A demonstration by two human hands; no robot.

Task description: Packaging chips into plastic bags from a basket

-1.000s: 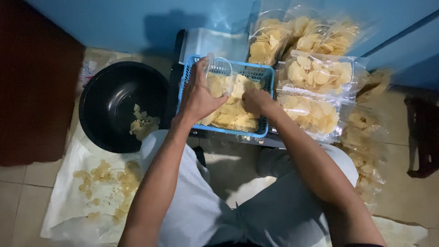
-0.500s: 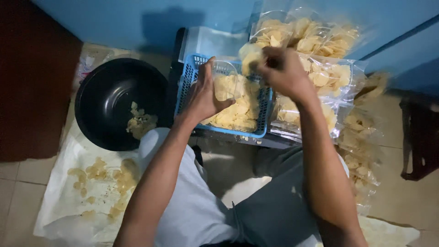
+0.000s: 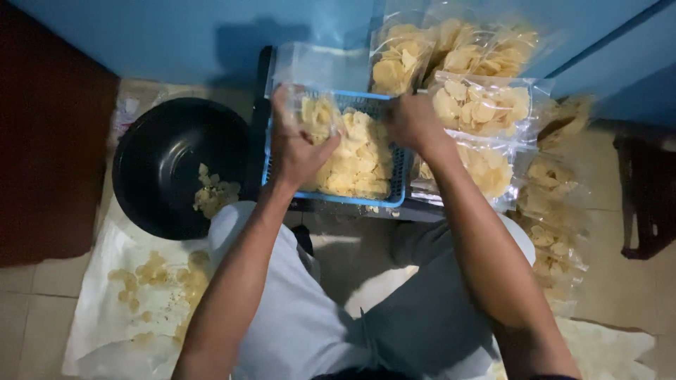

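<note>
Blue wall (image 3: 176, 42) is filling the background, tiled floor below. Left of the blue basket (image 3: 394, 176), a black pan (image 3: 162, 162) is sitting with a few chips inside. Right of the basket, sealed chip bags (image 3: 486, 105) are piling up. Over the basket, the left hand (image 3: 299, 151) is gripping a clear bag (image 3: 317, 112) part-filled with chips; the right hand (image 3: 412, 123) is closing around its far edge.
</note>
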